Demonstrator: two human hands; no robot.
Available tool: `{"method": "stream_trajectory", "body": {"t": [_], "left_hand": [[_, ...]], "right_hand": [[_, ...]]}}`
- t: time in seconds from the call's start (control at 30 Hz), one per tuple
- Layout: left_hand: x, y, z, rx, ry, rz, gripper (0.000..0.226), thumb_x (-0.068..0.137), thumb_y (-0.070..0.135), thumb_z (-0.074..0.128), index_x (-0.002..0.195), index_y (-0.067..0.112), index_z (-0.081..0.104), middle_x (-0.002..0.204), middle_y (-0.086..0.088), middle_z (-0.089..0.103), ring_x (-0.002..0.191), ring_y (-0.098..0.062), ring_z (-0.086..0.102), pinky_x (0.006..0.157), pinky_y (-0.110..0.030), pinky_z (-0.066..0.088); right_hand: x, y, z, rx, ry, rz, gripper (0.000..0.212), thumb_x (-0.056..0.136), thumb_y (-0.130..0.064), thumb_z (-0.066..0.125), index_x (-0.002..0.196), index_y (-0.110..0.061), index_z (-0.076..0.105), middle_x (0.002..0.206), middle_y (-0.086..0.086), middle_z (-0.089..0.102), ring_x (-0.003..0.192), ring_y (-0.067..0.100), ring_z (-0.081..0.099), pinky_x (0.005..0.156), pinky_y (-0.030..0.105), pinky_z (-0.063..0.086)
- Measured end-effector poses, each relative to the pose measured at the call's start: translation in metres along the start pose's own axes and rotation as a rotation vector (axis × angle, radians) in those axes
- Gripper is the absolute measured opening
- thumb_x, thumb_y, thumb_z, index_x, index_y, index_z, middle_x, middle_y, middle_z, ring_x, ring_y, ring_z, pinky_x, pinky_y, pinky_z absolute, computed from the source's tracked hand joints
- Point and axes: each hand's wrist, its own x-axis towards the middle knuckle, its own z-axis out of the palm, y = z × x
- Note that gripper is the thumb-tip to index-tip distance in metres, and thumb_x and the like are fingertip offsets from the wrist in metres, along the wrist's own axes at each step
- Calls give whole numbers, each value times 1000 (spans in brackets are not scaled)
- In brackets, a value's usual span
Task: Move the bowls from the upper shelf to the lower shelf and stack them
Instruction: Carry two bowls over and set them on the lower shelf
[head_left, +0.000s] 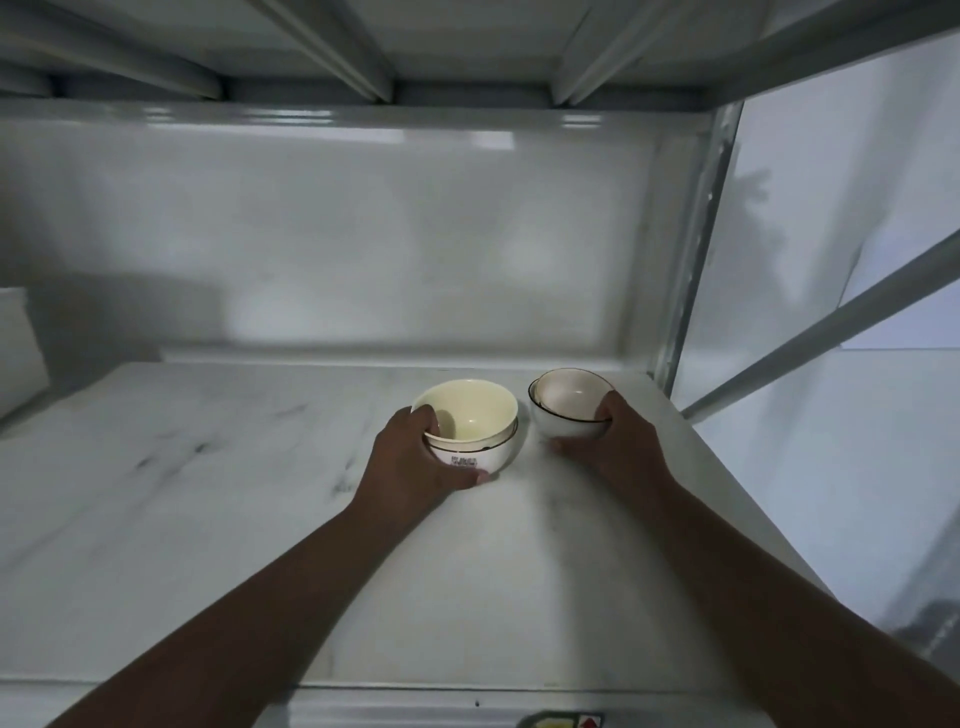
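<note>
Gripping both stacks at the rim in the head view — left hand (415, 457) on the cream bowls (470, 423), right hand (608, 439) on the white bowls (569, 402), side by side on the marbled shelf (208, 493). Glazed, likely slippery and breakable — thumb-inside holds look wise.

A white, faintly marbled shelf board (208, 493) with grey streaks fills the lower part of the view. Behind it rises a glossy white back panel (337, 234), catching soft patches of reflected light. Overhead runs the underside of another shelf, braced by pale metal ribs (332, 47). A grey metal upright post (696, 239) stands at the right rear corner, and a slanting grey metal brace (831, 317) crosses in front of a plain white wall (857, 171). The light is dim and cool.
</note>
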Motion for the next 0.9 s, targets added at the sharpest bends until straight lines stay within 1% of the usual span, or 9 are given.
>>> {"method": "stream_trajectory", "body": {"t": [0.1, 0.2, 0.3, 0.37, 0.5, 0.63, 0.77, 0.83, 0.9], "left_hand": [[0, -1, -1, -1, -6, 11, 64, 42, 44, 95, 69, 33, 38, 87, 7, 52, 76, -8, 47, 59, -5, 34], [1, -1, -2, -25, 2, 13, 63, 41, 43, 95, 66, 33, 38, 85, 7, 52, 72, 0, 47, 60, -3, 34], [1, -2, -2, -46, 7, -5, 58, 41, 45, 94, 76, 29, 51, 90, 6, 57, 80, -8, 53, 59, -6, 33], [0, -3, -2, -52, 8, -11, 63, 40, 47, 94, 85, 22, 57, 94, 5, 59, 86, -13, 56, 62, -6, 33], [0, -2, -4, -73, 31, -4, 66, 41, 49, 93, 90, 21, 60, 96, 4, 61, 88, -14, 58, 68, -19, 39], [-2, 0, -10, -167, 24, -30, 61, 43, 48, 93, 83, 20, 58, 93, 1, 62, 84, -17, 59, 68, -27, 46], [-2, 7, -11, -209, -15, 49, 59, 42, 47, 95, 75, 16, 57, 91, -5, 65, 80, -19, 58, 63, -26, 41], [-3, 13, -11, -202, -27, 96, 58, 43, 47, 95, 74, 17, 55, 90, -5, 66, 79, -17, 57, 61, -23, 40], [-7, 20, -10, -185, -55, 150, 59, 44, 49, 94, 77, 18, 57, 89, -2, 66, 81, -16, 58, 63, -25, 42]], "right_hand": [[1, 2, 2, 74, 16, 50, 58, 47, -62, 75, 80, -20, 52, 82, -6, 61, 76, 14, 55, 70, 31, 45], [-2, 3, 0, -2, 36, 8, 58, 50, -60, 82, 76, -21, 48, 77, -7, 60, 70, 9, 53, 62, 26, 42], [-8, 0, -5, -39, 62, 7, 59, 50, -60, 85, 75, -21, 49, 74, -9, 59, 70, 7, 55, 57, 23, 41], [-12, -1, -7, -37, 80, 28, 60, 49, -60, 86, 75, -20, 50, 73, -9, 59, 69, 7, 55, 56, 24, 40], [-22, -8, -14, -30, 144, 57, 63, 45, -62, 85, 73, -19, 48, 66, -11, 52, 61, 7, 49, 54, 26, 38], [-37, -14, -27, -62, 176, 50, 64, 48, -59, 87, 76, -15, 50, 66, -10, 50, 62, 7, 45, 55, 26, 37], [-59, -22, -43, -111, 217, 39, 60, 49, -57, 90, 73, -19, 49, 68, -8, 53, 62, 8, 48, 54, 21, 37], [-72, -25, -51, -103, 240, 57, 61, 49, -56, 90, 77, -17, 53, 71, -8, 57, 65, 8, 51, 55, 20, 39], [-87, -30, -61, -111, 262, 76, 60, 48, -56, 90, 79, -18, 54, 72, -11, 58, 66, 5, 53, 54, 16, 37]]}}
